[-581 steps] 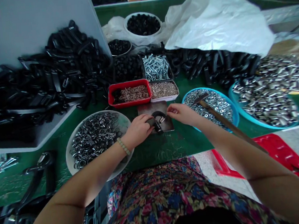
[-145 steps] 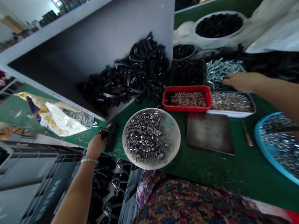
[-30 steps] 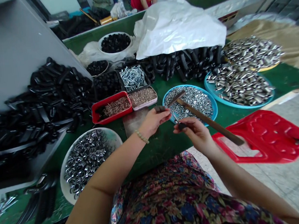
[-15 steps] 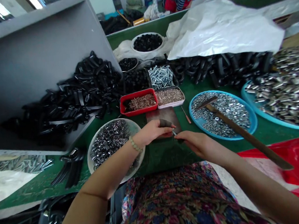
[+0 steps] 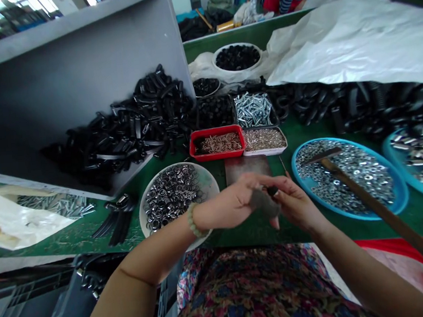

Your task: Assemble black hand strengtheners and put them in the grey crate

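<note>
Both hands meet above the near part of the green bench (image 5: pixel 246 234), just in front of the metal plate (image 5: pixel 247 168). The right hand (image 5: pixel 301 205) has its fingers and thumb nearly closed on a small black part (image 5: pixel 272 191), which sits between the two hands. The left hand (image 5: pixel 230 206), with a beaded bracelet (image 5: pixel 192 221) at its wrist, is bent inward with curled fingers close against the same part; blur and overlap hide whether it grips anything, so I cannot tell. A dark grey patch covers some of the left hand near the part. Left of the plate stands a white bowl (image 5: pixel 209 178) of metal rings (image 5: pixel 173 191), partly behind the left forearm, and farther left a black tool (image 5: pixel 119 219) lies on the bench. Behind the plate, a red tray (image 5: pixel 218 155) of copper-coloured screws (image 5: pixel 221 142) stands against a white tray (image 5: pixel 269 151) of tiny metal pieces (image 5: pixel 264 138), with silver bolts (image 5: pixel 253 109) behind them. A screwdriver (image 5: pixel 284 165) lies right of the plate, partly hidden by the right hand. Beyond it, a hammer (image 5: pixel 368 197) lies across a blue basin (image 5: pixel 404 187) of nuts (image 5: pixel 366 173), its handle reaching over the rim.
</note>
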The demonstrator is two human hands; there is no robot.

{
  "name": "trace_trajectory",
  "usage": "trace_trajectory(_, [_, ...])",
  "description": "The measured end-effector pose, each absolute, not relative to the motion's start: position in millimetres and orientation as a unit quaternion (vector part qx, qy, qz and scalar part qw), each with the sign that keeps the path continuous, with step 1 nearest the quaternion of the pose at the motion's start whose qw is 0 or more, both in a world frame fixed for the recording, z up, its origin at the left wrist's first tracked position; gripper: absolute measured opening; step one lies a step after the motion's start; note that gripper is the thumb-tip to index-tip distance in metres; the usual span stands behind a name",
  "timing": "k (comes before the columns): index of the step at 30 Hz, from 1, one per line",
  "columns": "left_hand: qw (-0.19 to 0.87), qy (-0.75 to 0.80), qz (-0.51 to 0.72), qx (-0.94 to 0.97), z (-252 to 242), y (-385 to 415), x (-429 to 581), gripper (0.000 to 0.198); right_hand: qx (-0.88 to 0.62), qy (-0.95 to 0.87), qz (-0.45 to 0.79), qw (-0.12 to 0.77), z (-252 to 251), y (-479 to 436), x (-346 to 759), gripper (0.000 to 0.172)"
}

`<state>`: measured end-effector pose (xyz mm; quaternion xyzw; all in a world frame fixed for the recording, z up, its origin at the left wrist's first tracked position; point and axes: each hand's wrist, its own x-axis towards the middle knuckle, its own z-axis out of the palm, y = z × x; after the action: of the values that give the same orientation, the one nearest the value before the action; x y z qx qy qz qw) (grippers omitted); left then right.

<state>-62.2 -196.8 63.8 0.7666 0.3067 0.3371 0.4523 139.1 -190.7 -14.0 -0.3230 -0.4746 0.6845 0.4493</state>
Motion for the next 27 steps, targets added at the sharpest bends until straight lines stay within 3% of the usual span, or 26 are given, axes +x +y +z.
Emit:
trace_trajectory(2, [0.420,0.330,0.329,0.779,64.2,-187.2,-79.9,0.032,-0.331,-0.460,0.675,0.473,-15.7,-187.1,141.7,0.027])
trace_trajectory(5, [0.211,0.541,0.342,0.739,44.0,-147.6,-138.4,0.032,-0.339,-0.463,0.659,0.487,-14.8,-184.3,146.1,0.024])
trace_trajectory(8, [0.078,0.635,0.179,0.748,15.9,-103.0,-209.0,0.036,-0.329,-0.461,0.667,0.484,-14.4,-184.8,148.4,0.022])
trace_trajectory(10, [0.055,0.615,0.118,0.778,1.3,-84.0,-242.3,0.039,-0.324,-0.448,0.675,0.488,-15.4,-185.9,148.0,0.022])
trace_trajectory(14, [0.044,0.560,0.121,0.818,-18.1,-73.1,-267.3,0.048,-0.320,-0.414,0.688,0.503,-15.3,-187.9,143.0,0.022])
trace_trajectory(18, [0.058,0.533,0.093,0.839,-23.5,-71.4,-273.9,0.035,-0.316,-0.395,0.701,0.503,-10.8,-188.0,136.8,0.023])
trace_trajectory(21, [0.082,0.538,0.166,0.822,-12.4,-67.2,-280.3,0.033,-0.327,-0.422,0.678,0.506,-8.4,-187.7,137.4,0.022])
trace_trajectory(23, [0.085,0.576,0.295,0.758,1.2,-67.1,-278.4,0.036,-0.353,-0.483,0.631,0.495,-7.6,-188.2,141.6,0.018])
trace_trajectory(25, [0.073,0.611,0.433,0.659,16.9,-74.6,-262.9,0.036,-0.392,-0.590,0.541,0.453,-6.6,-189.2,146.8,0.017])
trace_trajectory(27, [0.137,0.618,0.529,0.566,31.3,-92.5,-229.1,0.033,-0.404,-0.718,0.418,0.382,-5.0,-190.3,150.2,0.022])
